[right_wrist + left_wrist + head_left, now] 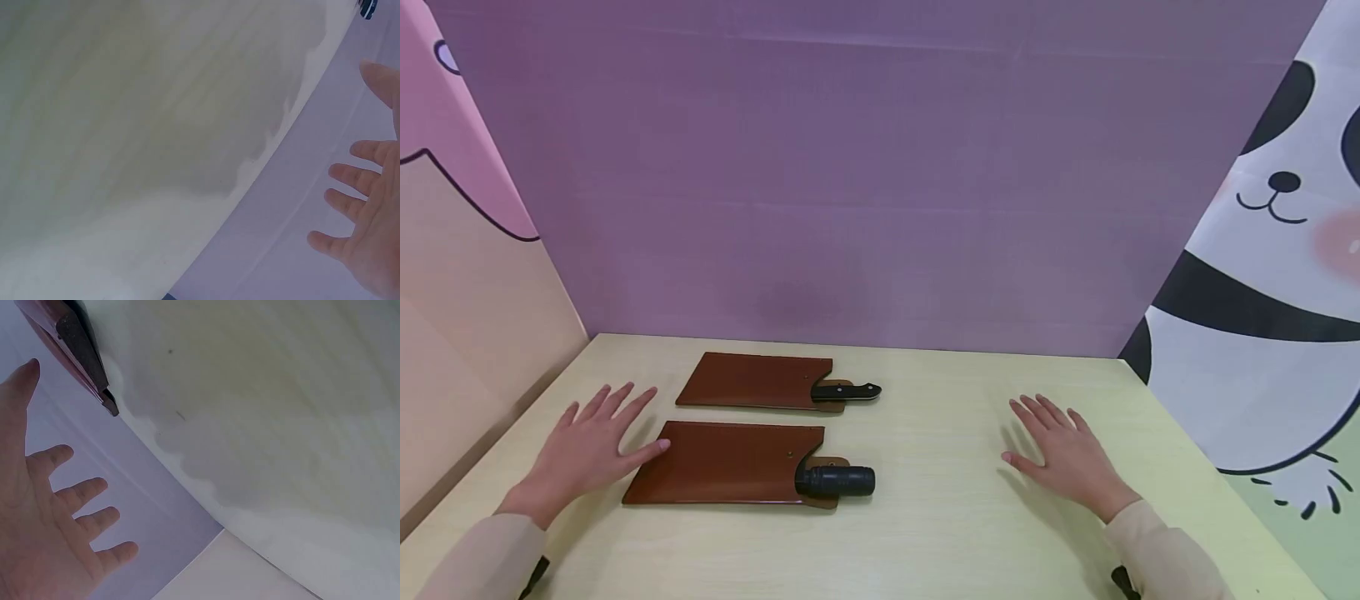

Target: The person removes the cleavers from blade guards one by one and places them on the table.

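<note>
Two brown leather sheaths lie on the table, one behind the other. From the back sheath (752, 382) sticks a knife's black riveted handle (850, 392), pointing right; its blade is hidden. A thick black cylinder (838, 481) with a ribbed end juts from the front sheath (722, 462), the rest of it hidden inside. My left hand (583, 450) hovers with spread fingers at the left of the sheaths, its thumb overlapping the front sheath's edge in the head view. Far to the right, my right hand (1067, 458) is held over the table, fingers extended, holding nothing.
The pale wooden table (940, 533) runs back to a purple backdrop (880, 183). A pink and beige printed panel (467, 333) borders it on the left, and a panda-printed panel (1262, 400) on the right.
</note>
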Demonstrator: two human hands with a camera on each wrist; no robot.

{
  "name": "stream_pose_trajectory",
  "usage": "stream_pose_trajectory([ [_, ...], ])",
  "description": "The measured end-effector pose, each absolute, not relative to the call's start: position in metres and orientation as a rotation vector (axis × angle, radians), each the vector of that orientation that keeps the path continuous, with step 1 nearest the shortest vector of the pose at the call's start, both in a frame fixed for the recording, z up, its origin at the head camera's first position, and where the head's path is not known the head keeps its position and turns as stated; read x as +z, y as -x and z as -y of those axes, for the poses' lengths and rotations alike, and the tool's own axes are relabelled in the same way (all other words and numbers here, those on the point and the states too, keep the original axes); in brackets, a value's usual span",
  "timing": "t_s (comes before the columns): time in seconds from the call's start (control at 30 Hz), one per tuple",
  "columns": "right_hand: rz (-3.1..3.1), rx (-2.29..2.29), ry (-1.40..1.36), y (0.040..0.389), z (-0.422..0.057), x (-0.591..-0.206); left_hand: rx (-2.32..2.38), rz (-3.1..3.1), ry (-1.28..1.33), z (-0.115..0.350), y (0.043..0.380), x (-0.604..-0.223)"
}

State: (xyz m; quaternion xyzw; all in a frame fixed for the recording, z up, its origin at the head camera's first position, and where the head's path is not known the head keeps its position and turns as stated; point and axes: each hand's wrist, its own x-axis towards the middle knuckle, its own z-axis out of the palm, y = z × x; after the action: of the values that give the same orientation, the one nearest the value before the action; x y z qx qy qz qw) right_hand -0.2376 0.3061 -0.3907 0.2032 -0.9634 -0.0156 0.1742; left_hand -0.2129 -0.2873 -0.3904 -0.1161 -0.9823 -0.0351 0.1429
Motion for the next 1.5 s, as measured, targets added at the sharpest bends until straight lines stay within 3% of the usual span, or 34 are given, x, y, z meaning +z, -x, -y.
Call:
stream_pose_trajectory([
  [1.5, 2.579, -0.035, -0.933, 0.228, -0.245, -0.393, -0.118, 2.712, 0.570, 0.249, 0.214, -0.395],
])
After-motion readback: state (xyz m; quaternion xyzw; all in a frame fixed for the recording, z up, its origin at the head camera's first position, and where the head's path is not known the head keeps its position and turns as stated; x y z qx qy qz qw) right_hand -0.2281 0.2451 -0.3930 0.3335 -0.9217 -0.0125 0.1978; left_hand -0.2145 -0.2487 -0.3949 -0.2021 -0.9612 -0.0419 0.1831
